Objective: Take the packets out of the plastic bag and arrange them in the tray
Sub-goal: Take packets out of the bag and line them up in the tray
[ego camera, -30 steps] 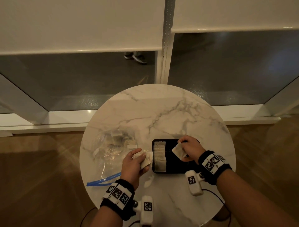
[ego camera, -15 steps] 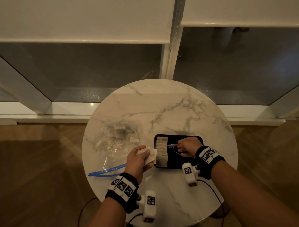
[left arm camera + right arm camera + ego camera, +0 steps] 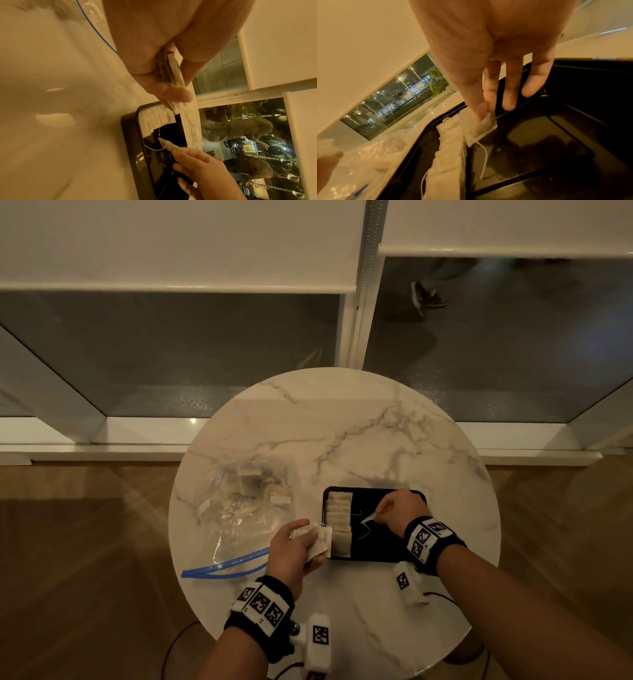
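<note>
A black tray (image 3: 404, 556) lies on the round marble table, with a row of white packets (image 3: 339, 522) along its left side. My right hand (image 3: 376, 513) is over the tray's middle and pinches one packet (image 3: 368, 518) edge-on just right of the row, its string dangling. In the right wrist view the thumb and forefinger hold that packet (image 3: 486, 124) low against the row (image 3: 450, 155). My left hand (image 3: 313, 537) grips a small stack of packets (image 3: 322, 542) at the tray's left rim. The clear plastic bag (image 3: 239, 508) with a blue zip lies to the left, more packets inside.
The table edge (image 3: 191, 587) curves close behind the bag's blue zip strip (image 3: 222, 568). Bare marble (image 3: 342, 422) stretches beyond the tray towards the window. The tray's right half (image 3: 547, 142) holds nothing. Wooden floor surrounds the table.
My right hand has lowered its packet into the tray beside the row and turned it edge-on. My left hand has stayed by the tray's left rim with its stack.
</note>
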`<state>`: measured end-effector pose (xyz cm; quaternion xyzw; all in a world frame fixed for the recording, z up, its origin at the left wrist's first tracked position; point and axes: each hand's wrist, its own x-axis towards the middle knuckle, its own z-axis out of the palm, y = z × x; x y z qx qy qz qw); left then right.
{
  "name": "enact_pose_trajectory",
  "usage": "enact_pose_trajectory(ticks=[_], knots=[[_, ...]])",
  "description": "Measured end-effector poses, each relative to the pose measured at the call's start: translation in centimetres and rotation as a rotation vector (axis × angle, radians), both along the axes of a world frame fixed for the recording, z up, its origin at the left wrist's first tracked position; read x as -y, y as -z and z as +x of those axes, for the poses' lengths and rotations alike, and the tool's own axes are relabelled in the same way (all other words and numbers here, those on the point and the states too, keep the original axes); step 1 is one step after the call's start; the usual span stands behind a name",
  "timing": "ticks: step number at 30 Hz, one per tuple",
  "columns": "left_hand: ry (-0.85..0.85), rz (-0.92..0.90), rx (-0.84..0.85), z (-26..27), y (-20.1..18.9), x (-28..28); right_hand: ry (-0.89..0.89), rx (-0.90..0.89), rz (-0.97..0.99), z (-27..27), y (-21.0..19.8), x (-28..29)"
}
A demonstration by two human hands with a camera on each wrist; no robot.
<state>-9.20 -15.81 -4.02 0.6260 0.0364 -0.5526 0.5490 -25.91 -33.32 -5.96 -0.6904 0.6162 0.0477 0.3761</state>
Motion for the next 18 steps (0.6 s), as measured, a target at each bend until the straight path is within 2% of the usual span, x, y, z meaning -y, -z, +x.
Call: enact_pose_trajectory(ticks=[5,10,18], knots=[[0.026,0.035,0.019,-0.1,0.2,0.4,0.017,0.123,-0.024,-0.5,0.5,-0.1],[0.077,0.057,0.077,0.0,0.2,1.5,0.145,0.18,0.02,-0.7,2.6,0.1],[0.095,0.15,0.112,-0.5,1.1,2.2,0.284,0.198,0.075,0.7,4.8,0.4]])
